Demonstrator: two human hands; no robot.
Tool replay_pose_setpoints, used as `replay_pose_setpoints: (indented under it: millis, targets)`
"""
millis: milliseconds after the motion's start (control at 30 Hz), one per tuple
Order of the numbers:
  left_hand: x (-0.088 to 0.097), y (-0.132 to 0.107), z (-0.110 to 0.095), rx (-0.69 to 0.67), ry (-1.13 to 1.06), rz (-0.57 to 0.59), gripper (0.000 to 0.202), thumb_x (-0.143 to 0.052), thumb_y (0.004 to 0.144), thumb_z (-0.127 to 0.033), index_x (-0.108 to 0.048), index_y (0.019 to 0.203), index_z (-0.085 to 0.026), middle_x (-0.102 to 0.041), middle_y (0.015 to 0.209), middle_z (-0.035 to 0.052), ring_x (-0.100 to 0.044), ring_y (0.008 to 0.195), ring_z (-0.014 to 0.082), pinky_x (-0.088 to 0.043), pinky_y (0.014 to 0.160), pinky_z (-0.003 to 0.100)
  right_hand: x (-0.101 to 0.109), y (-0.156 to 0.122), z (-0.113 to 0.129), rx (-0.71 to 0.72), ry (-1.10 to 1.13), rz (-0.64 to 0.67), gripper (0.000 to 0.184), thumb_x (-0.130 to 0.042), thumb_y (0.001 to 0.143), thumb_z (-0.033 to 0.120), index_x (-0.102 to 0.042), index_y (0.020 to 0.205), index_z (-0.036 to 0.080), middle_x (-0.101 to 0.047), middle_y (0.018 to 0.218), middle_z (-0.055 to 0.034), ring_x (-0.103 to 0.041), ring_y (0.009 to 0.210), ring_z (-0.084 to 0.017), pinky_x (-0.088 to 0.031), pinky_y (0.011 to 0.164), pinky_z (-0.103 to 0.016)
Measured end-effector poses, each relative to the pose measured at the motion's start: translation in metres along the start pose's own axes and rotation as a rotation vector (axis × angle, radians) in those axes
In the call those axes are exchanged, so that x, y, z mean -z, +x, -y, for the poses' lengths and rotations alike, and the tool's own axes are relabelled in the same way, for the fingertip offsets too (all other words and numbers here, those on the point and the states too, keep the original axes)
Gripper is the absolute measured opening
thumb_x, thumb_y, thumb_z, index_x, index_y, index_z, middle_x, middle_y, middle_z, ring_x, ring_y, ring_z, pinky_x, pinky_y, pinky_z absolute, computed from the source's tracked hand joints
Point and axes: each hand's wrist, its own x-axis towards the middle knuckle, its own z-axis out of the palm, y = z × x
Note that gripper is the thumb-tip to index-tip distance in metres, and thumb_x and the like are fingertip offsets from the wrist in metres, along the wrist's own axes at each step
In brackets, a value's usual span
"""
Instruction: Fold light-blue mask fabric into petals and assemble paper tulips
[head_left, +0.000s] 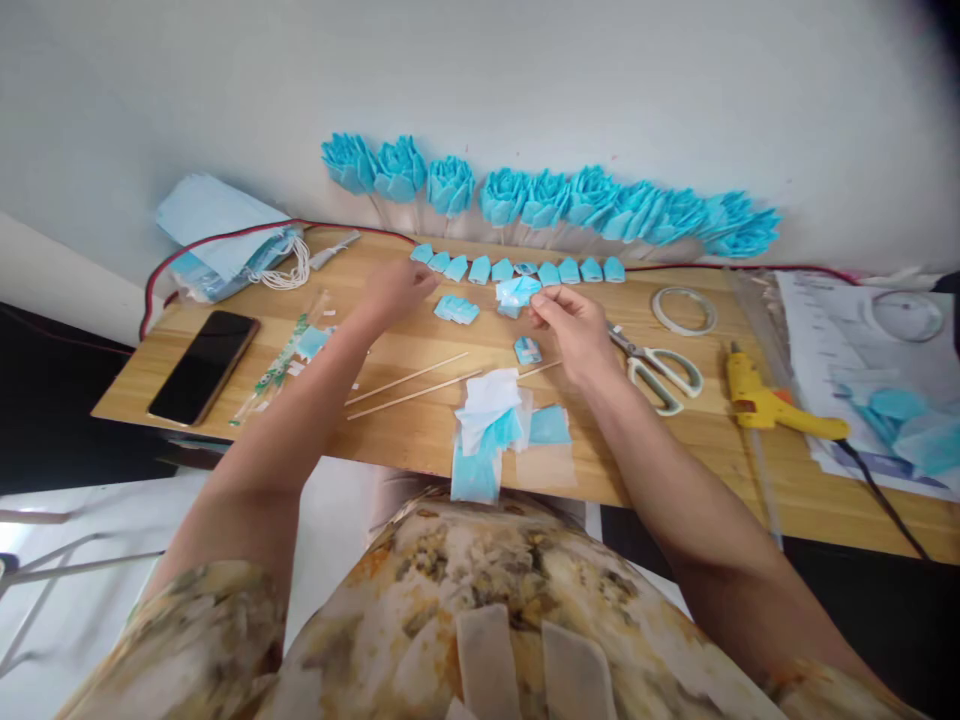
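Note:
My right hand (574, 325) pinches a light-blue fabric piece (516, 292) with a shiny surface between thumb and fingertips, raised over the table. My left hand (399, 292) is curled closed beside the left end of a row of folded blue petals (480, 270); what its fingers hold, if anything, is hidden. Just in front of the row lies a small overlapping pile of blue petals (456, 309). Another folded blue piece (528, 350) lies below my right hand. Near the table's front edge are loose white and blue fabric pieces (487, 420), partly hanging over it.
Blue fabric flowers (450, 185) on sticks line the wall. Thin wooden sticks (409, 395), scissors (660, 370), a tape roll (684, 311) and a yellow glue gun (772, 405) lie on the wooden table (705, 470). To the left are a phone (204, 368) and stacked face masks (217, 225).

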Motion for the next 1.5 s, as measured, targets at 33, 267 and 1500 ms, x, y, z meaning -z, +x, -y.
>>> replay_pose_setpoints:
  millis: [33, 267, 1500]
  targets:
    - [-0.006, 0.007, -0.001, 0.044, 0.04, 0.044, 0.024, -0.056, 0.085, -0.034, -0.063, 0.067, -0.018, -0.066, 0.071, 0.0055, -0.058, 0.075, 0.0206, -0.036, 0.068, 0.03, 0.0, -0.001, 0.002, -0.002, 0.0, 0.004, 0.018, -0.074, 0.076, 0.033, -0.066, 0.067, 0.02, -0.061, 0.065, 0.0041, -0.053, 0.064, -0.009, -0.045, 0.068, -0.025]
    - [-0.029, 0.021, -0.005, 0.092, 0.085, 0.157, 0.015, -0.064, 0.076, -0.032, -0.065, 0.069, -0.02, -0.068, 0.07, 0.0036, -0.059, 0.073, 0.0204, -0.037, 0.065, 0.029, 0.003, 0.001, 0.006, 0.001, -0.003, 0.016, 0.015, -0.072, 0.075, 0.034, -0.067, 0.069, 0.021, -0.063, 0.068, 0.0026, -0.053, 0.067, -0.011, -0.044, 0.07, -0.027]
    - [-0.01, -0.019, -0.043, -0.101, -0.734, 0.206, 0.012, -0.057, 0.086, -0.022, -0.051, 0.077, -0.019, -0.047, 0.065, -0.004, -0.045, 0.059, 0.0091, -0.038, 0.057, 0.022, 0.004, -0.008, 0.016, -0.077, -0.242, 0.444, 0.025, -0.068, 0.077, 0.042, -0.061, 0.071, 0.018, -0.054, 0.068, 0.0022, -0.043, 0.064, -0.012, -0.031, 0.063, -0.029]
